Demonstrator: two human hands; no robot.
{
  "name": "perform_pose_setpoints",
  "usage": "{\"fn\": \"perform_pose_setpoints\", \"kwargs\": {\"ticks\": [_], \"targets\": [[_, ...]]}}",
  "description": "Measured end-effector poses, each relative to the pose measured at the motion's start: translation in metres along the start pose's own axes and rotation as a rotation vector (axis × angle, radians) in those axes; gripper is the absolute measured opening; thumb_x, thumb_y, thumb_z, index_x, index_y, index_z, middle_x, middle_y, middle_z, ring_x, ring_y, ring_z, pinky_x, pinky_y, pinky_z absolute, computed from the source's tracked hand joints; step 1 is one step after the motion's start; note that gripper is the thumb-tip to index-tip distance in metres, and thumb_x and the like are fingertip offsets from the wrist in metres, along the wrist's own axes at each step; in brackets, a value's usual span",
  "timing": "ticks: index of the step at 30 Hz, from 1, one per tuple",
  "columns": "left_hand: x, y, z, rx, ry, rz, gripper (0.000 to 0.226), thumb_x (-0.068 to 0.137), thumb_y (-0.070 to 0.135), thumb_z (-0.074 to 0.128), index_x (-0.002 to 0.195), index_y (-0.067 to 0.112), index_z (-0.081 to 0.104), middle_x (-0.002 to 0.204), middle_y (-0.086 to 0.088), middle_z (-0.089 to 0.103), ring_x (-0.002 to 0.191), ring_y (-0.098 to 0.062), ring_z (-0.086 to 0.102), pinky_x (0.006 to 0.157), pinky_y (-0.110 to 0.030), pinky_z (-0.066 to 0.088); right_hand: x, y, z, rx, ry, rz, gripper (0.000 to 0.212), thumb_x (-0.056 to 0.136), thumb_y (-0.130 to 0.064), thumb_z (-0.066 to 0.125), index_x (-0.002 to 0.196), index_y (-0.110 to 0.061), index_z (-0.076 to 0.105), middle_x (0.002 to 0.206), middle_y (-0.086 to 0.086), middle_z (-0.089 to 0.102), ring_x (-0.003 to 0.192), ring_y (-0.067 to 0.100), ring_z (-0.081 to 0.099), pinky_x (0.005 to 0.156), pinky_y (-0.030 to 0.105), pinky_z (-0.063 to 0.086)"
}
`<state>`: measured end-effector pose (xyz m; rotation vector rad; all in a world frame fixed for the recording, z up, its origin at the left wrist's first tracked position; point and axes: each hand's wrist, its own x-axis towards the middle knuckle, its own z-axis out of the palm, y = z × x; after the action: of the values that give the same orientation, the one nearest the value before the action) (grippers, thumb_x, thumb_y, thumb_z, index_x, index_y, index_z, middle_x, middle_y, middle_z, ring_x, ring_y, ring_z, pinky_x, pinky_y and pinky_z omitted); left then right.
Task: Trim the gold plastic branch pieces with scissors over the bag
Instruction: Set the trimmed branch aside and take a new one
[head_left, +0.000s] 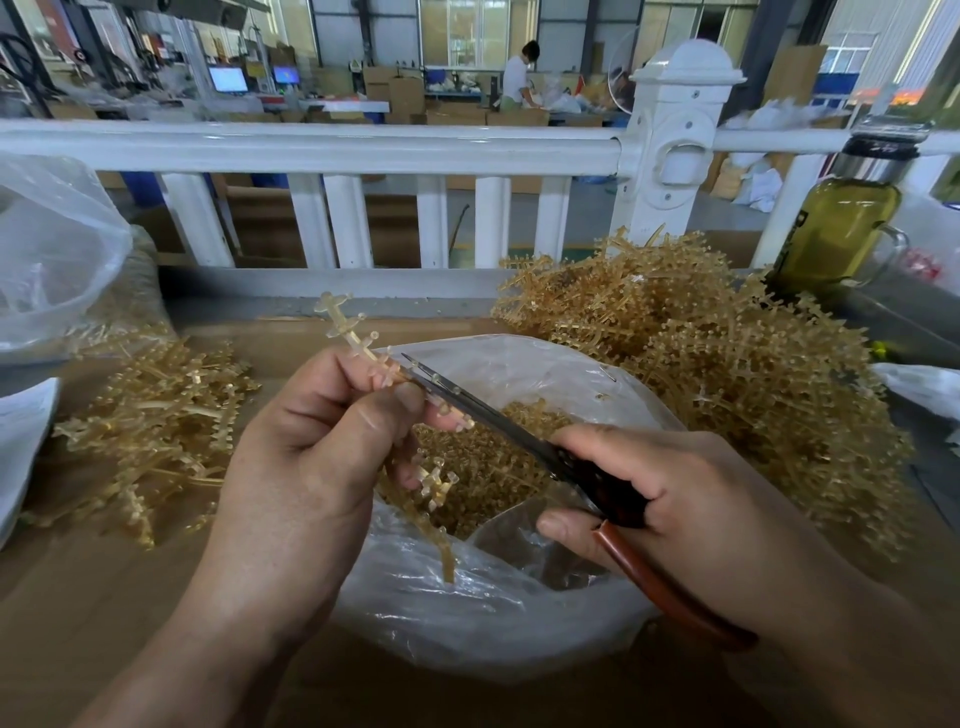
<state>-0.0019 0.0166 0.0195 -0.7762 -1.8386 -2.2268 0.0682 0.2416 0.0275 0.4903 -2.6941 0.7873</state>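
branch piece (347, 328) is pinched in the left hand (311, 441) btwn thumb and fingers. its long axis runs from the far upper-left tip, thru the grip, then down toward the person, w/ the lower end hanging over the bag (467, 639). scissors (470, 402) come from the right hand (685, 499), which grips the red-brown handles. blades point up-left at a shallow angle to the upper stem, tip right by the left fingertips; touching the stem or just beside it, can't tell. blades look nearly together. so prob. the right hand does the snip while the left only turns or feeds the piece. both hands sit above the bag's open mouth. big pile (701, 353) lies right of the bag on the counter (104, 597), smaller pile (156, 415) left.
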Motion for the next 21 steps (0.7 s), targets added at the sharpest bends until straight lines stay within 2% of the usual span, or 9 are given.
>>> {"fn": "perform_pose_setpoints", "kwargs": {"ticks": [5,9,21], "targets": [[-0.0005,0.0008,0.0003,-0.011,0.002,-0.016,0.008,0.081,0.030,0.065,0.076,0.023,0.067,0.082,-0.010,0.074,0.064,-0.017,0.058,0.055,-0.021,0.050,0.0007,-0.0007,-0.0010,-0.016,-0.006,0.010,0.044,0.085,-0.065,0.058,0.099,-0.023,0.061,0.076,-0.010,0.057,0.063,0.008,0.057,0.049,0.017,0.038],[0.0000,0.0003,-0.0003,-0.016,0.006,-0.020,0.012,0.082,0.029,0.065,0.079,0.017,0.064,0.082,-0.010,0.074,0.063,-0.018,0.056,0.054,-0.021,0.049,0.0009,-0.0016,-0.0021,-0.033,-0.002,0.013,0.039,0.086,-0.061,0.062,0.096,-0.024,0.061,0.075,-0.011,0.055,0.063,0.007,0.055,0.050,0.017,0.037],[0.0002,-0.0015,-0.0007,-0.025,0.004,-0.029,0.011,0.082,0.028,0.065,0.079,0.018,0.067,0.083,-0.011,0.074,0.065,-0.017,0.058,0.054,-0.021,0.049,0.0015,-0.0013,-0.0006,-0.033,0.006,-0.002,0.037,0.087,-0.060,0.061,0.093,-0.024,0.061,0.074,-0.011,0.055,0.063,0.005,0.056,0.051,0.015,0.037]]}}
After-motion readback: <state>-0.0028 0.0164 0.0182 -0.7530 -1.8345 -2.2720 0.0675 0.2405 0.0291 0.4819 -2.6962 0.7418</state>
